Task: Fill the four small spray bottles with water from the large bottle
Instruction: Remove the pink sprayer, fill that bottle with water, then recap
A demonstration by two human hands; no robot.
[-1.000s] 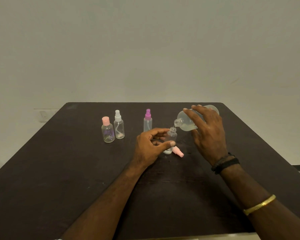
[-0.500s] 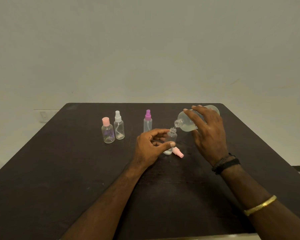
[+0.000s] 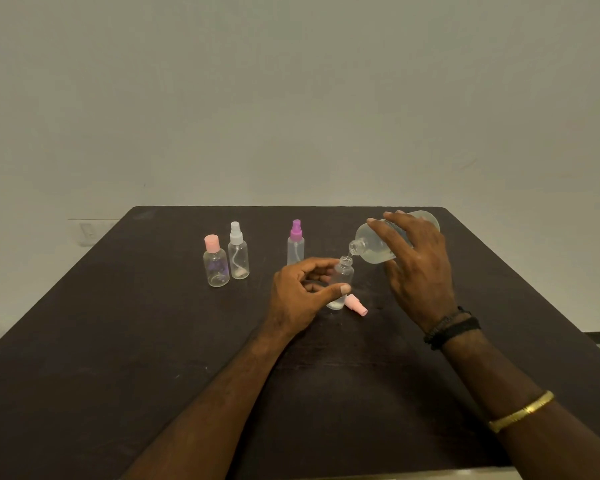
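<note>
Hands meet right of centre on the dark brown tabletop (image 3: 118, 341) in the head view. The right hand (image 3: 420, 271) wraps its fingers over a large clear plastic bottle (image 3: 371, 247) and holds it tipped to the left, with water pooled along its lower side. The bottle's uncapped mouth hangs just above the open neck of a small clear plastic bottle (image 3: 343, 271).

The small bottle stands upright on the table, steadied by the left hand (image 3: 302, 292), whose thumb and curled fingers close round its body. A little liquid shows at its bottom. Just beside its base, to the right, a pale pink spray cap (image 3: 355, 304) lies on its side.

Three more small bottles stand upright farther left. A slim clear one with a purple spray top (image 3: 295, 244) is just behind the left hand. Well to the left, a clear one with a white spray top (image 3: 238, 252) stands close beside a rounder clear one with a pink cap (image 3: 216, 263).

The right wrist wears a black band (image 3: 451, 327), and a gold bangle (image 3: 520, 412) sits lower on that forearm. A pale wall socket (image 3: 89, 232) shows beyond the table's left edge.
</note>
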